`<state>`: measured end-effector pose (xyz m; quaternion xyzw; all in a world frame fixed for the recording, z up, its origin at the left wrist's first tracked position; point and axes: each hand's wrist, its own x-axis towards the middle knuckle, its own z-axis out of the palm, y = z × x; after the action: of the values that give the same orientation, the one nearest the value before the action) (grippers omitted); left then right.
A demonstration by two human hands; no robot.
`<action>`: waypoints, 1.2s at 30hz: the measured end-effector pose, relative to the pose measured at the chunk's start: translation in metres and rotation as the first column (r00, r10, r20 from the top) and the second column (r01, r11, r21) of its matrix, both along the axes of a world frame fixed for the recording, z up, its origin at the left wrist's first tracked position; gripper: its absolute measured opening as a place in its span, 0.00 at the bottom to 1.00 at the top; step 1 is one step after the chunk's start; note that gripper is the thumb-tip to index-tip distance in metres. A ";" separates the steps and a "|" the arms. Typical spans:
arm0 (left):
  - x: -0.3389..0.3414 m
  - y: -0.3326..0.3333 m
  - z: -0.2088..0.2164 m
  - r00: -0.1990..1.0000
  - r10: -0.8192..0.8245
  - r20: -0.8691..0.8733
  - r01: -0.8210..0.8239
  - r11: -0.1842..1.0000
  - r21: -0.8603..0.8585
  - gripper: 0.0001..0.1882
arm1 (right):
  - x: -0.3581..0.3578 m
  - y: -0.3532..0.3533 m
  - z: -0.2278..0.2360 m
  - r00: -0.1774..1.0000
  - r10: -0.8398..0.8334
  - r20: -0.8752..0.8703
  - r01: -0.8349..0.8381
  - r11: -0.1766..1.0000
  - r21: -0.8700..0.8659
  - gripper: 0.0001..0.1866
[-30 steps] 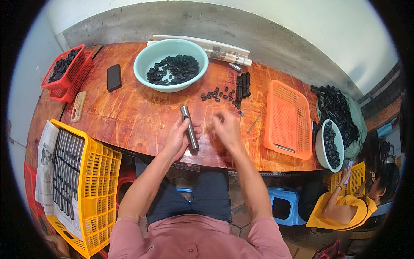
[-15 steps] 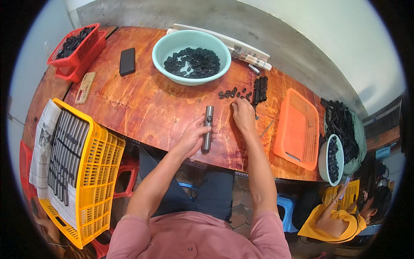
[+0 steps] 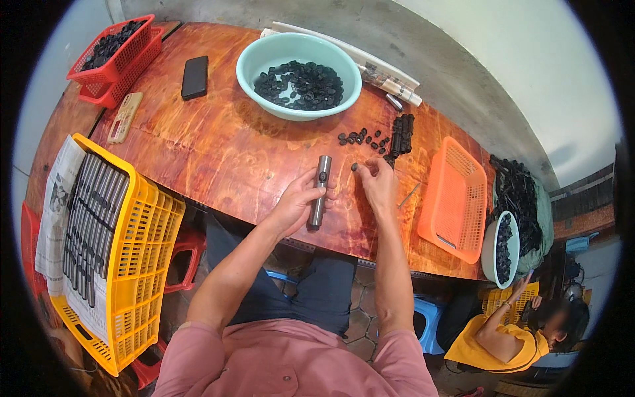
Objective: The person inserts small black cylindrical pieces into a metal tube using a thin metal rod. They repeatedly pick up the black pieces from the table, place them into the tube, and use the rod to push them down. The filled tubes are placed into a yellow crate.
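Note:
My left hand (image 3: 299,202) is closed around a grey metal tube (image 3: 320,192), held tilted above the table's near edge. A black oval piece sits on the upper part of the tube. To its right, my right hand (image 3: 377,182) pinches a small black oval piece (image 3: 354,167) between thumb and fingertips, apart from the tube. Several loose black oval pieces (image 3: 360,137) lie just beyond my right hand. Beside them is a bundle of black rod-shaped parts (image 3: 401,135).
A pale green basin (image 3: 297,112) holds many black pieces. An orange basket (image 3: 430,218) stands at right, with a thin rod (image 3: 409,196) near it. At left are a yellow crate (image 3: 142,231) of tubes, a phone (image 3: 194,77) and red baskets (image 3: 135,63). A person in yellow (image 3: 493,341) sits at lower right.
My right hand has drawn back from the loose pieces toward me, now with a black oval piece in its fingertips. My left hand still holds the tube, slightly more tilted.

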<state>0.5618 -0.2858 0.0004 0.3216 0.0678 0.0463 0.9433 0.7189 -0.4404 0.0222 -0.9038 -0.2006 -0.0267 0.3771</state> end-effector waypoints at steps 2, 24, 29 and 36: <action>-0.001 -0.001 0.000 1.000 0.004 0.008 -0.004 1.000 -0.004 0.28 | -0.010 0.005 0.002 0.998 0.016 0.067 -0.013 0.999 -0.041 0.12; -0.004 -0.001 0.003 0.999 -0.032 0.014 0.032 0.999 0.014 0.31 | -0.015 -0.001 -0.008 0.990 0.118 0.082 -0.117 0.993 -0.017 0.12; -0.003 -0.001 0.004 0.999 -0.043 -0.013 0.043 0.999 0.008 0.24 | -0.044 0.000 0.011 0.977 0.204 0.056 -0.212 0.945 0.249 0.11; 0.000 -0.004 0.001 0.999 -0.034 0.017 0.035 0.998 -0.050 0.23 | -0.082 0.011 0.028 0.924 0.355 0.144 -0.377 0.908 0.181 0.13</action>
<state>0.5616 -0.2893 0.0016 0.2984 0.0557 0.0310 0.9523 0.6373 -0.4299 0.0505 -0.8033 -0.3829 -0.0246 0.4555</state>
